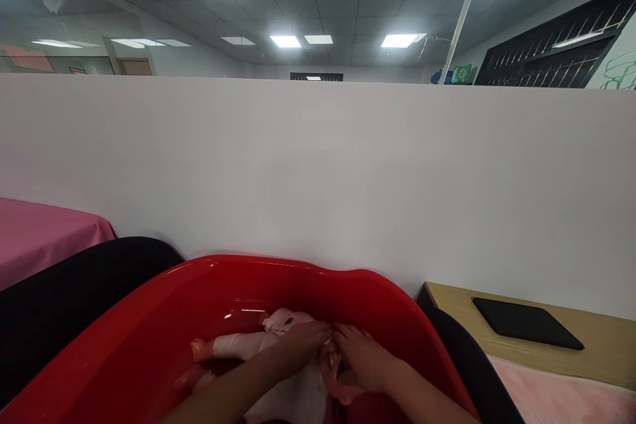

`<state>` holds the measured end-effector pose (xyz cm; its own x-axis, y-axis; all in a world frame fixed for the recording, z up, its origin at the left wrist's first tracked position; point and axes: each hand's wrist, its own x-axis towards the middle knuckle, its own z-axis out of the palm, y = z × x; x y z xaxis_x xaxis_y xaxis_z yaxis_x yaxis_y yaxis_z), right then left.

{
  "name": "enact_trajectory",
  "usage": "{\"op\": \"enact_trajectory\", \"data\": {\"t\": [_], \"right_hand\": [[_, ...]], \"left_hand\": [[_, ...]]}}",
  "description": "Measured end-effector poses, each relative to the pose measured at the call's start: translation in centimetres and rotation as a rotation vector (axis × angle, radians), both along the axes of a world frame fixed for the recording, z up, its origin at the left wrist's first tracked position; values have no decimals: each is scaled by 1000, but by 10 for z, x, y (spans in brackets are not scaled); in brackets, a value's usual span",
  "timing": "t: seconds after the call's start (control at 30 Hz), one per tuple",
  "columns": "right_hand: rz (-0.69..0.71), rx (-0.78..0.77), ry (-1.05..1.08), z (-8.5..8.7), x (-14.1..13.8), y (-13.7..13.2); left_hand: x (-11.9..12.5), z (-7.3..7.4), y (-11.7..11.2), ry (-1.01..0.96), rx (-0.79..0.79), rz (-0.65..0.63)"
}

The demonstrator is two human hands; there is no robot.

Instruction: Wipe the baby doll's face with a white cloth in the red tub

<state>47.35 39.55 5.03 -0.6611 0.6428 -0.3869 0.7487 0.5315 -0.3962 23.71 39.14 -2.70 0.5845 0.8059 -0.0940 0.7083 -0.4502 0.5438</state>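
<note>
Left hand (304, 342) and right hand (365, 363) meet, both clamped on wet cloth (238, 346) in basin (149, 318). Advised: keep cloth low over the water, grips close.

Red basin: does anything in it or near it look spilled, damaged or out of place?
Nothing stands out. Left hand and right hand grip a pale wet cloth inside the red basin; no water shows outside its rim. The black tablet lies flat on the desk.
</note>
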Motion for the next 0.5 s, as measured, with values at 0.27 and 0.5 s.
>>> {"op": "enact_trajectory", "data": {"t": [0.27,0.5], "right_hand": [[-24,-12,-20,-5,0,3],[-20,-32,-31,-5,0,2]], "left_hand": [[-87,-26,-22,221,-32,14],[-175,-27,-50,280,-53,193]]}}
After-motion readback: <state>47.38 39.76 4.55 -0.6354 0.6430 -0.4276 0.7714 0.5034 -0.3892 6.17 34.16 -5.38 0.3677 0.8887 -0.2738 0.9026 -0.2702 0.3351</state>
